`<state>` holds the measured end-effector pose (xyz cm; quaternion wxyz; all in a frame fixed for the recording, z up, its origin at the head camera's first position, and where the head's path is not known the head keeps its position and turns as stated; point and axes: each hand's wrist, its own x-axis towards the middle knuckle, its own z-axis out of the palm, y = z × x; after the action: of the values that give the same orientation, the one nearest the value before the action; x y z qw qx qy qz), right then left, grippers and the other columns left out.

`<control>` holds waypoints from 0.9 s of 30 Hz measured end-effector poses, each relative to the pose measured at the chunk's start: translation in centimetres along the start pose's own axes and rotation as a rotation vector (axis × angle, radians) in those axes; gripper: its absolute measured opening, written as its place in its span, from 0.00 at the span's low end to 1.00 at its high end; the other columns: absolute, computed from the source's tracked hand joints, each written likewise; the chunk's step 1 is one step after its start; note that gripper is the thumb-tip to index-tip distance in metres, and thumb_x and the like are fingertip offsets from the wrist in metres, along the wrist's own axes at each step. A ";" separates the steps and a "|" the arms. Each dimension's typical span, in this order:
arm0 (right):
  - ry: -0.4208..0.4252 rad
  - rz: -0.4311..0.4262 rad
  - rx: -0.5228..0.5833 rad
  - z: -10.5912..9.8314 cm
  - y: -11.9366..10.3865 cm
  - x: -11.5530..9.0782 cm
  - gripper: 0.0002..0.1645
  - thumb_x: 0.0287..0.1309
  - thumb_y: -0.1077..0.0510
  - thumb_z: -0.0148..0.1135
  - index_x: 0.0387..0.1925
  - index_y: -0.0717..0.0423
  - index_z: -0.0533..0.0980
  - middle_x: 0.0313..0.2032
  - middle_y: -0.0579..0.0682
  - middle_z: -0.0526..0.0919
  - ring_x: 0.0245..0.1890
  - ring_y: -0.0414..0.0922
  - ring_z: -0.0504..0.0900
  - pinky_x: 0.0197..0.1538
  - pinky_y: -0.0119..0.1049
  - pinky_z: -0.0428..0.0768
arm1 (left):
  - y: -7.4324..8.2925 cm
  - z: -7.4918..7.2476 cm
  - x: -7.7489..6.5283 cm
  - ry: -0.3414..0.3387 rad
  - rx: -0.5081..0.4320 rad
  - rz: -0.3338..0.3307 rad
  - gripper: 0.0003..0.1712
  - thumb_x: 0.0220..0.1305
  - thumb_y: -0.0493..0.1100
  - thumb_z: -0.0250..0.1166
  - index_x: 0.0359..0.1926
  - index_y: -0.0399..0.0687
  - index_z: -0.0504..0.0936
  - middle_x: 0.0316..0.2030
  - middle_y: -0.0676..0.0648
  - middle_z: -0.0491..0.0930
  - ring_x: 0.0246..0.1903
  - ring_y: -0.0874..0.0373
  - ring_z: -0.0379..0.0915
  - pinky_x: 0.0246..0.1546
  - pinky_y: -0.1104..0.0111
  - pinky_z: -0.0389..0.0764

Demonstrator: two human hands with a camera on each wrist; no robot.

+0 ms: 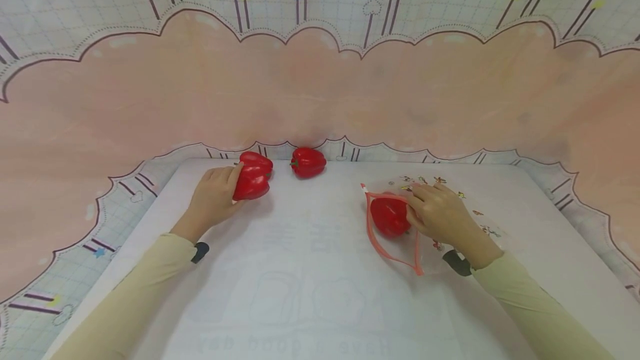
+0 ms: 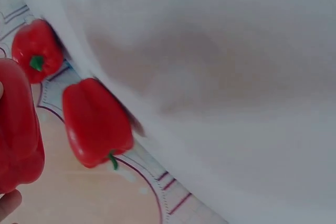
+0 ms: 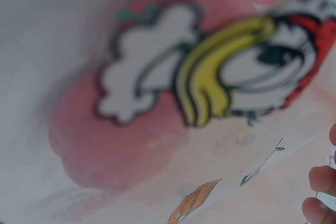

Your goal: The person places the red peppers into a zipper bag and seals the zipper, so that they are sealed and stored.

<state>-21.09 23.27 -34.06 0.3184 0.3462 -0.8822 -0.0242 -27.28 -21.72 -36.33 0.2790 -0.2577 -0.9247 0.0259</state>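
Observation:
A red bell pepper is held in my left hand, fingers and thumb on its near side. Just behind it, partly hidden, lies another red bell pepper. In the left wrist view the held bell pepper fills the left edge. My right hand grips the upper rim of a clear zip bag with a pink-red edge and printed cartoon figures. Its mouth gapes toward the left. Inside the bag is a red bell pepper; through the film I cannot tell whether there are more.
One more red bell pepper lies at the back edge of the white table, left of centre. A patterned peach cloth rises behind the table.

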 end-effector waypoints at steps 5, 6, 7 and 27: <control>0.002 -0.001 -0.002 0.0 0.0 -0.1 0.13 0.37 0.59 0.73 0.27 0.62 0.81 0.28 0.56 0.83 0.32 0.51 0.84 0.36 0.45 0.84 | 1.6 -0.7 0.8 0.023 -0.001 0.063 0.46 0.40 0.48 0.77 0.58 0.32 0.69 0.46 0.34 0.79 0.47 0.40 0.75 0.51 0.50 0.78; 0.004 -0.002 -0.002 0.0 0.0 -0.1 0.13 0.36 0.59 0.73 0.28 0.62 0.81 0.28 0.56 0.83 0.32 0.52 0.84 0.35 0.45 0.84 | 1.9 -0.8 1.0 0.029 -0.002 0.075 0.45 0.40 0.48 0.77 0.58 0.32 0.69 0.46 0.34 0.79 0.47 0.41 0.75 0.50 0.50 0.78; 0.006 -0.003 -0.003 0.0 0.0 -0.1 0.13 0.36 0.59 0.73 0.28 0.62 0.81 0.28 0.56 0.83 0.32 0.52 0.84 0.35 0.45 0.84 | 2.2 -1.0 1.1 0.031 -0.006 0.084 0.45 0.40 0.48 0.77 0.58 0.33 0.69 0.46 0.35 0.79 0.47 0.41 0.75 0.50 0.51 0.78; 0.021 -0.022 -0.001 -0.1 0.0 0.1 0.10 0.37 0.59 0.72 0.23 0.61 0.80 0.25 0.55 0.83 0.33 0.52 0.85 0.31 0.41 0.83 | 8.9 -1.1 3.1 0.082 -0.061 0.236 0.48 0.35 0.53 0.78 0.59 0.38 0.71 0.45 0.41 0.80 0.45 0.48 0.76 0.51 0.57 0.79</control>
<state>-21.05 23.23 -33.94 0.3275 0.3558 -0.8750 -0.0244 -24.78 -12.57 -35.54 0.3038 -0.3739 -0.8761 0.0199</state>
